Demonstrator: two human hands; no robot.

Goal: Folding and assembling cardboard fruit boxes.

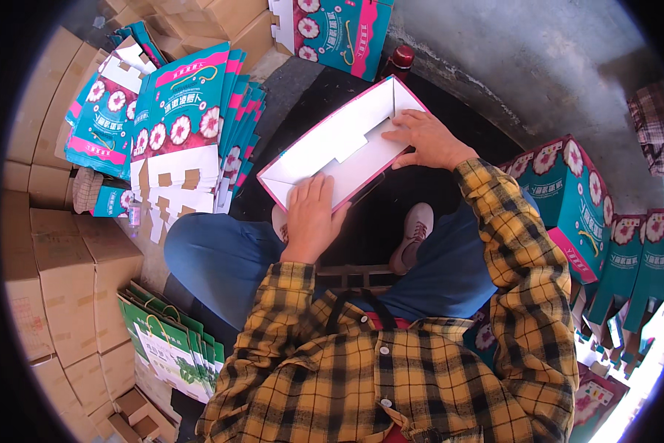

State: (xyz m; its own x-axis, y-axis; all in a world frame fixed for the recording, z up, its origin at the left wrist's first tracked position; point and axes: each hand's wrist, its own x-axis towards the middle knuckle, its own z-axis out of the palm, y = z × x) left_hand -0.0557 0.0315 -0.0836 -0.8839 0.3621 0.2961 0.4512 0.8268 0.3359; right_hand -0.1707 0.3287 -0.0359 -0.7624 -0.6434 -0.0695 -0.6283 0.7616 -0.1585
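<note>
A carton box (pixel 358 158) with white inner walls and pink edges lies tilted before me, its open side facing up. Inside it, notched white flaps meet along the bottom. My left hand (pixel 311 214) holds the near wall at the left end, fingers over the rim and thumb outside. At the other end, my right hand (pixel 429 140) reaches over the right corner with its fingers spread against the inner wall and flap. The box's printed outer sides are mostly hidden from view.
Flat teal and pink cartons (pixel 180 111) are stacked at the left, beside brown cardboard boxes (pixel 64 244). Green gift bags (pixel 171 340) stand at the lower left. Finished teal boxes (pixel 568 193) stand at the right. A red-capped bottle (pixel 401 59) is near the grey wall (pixel 487 55).
</note>
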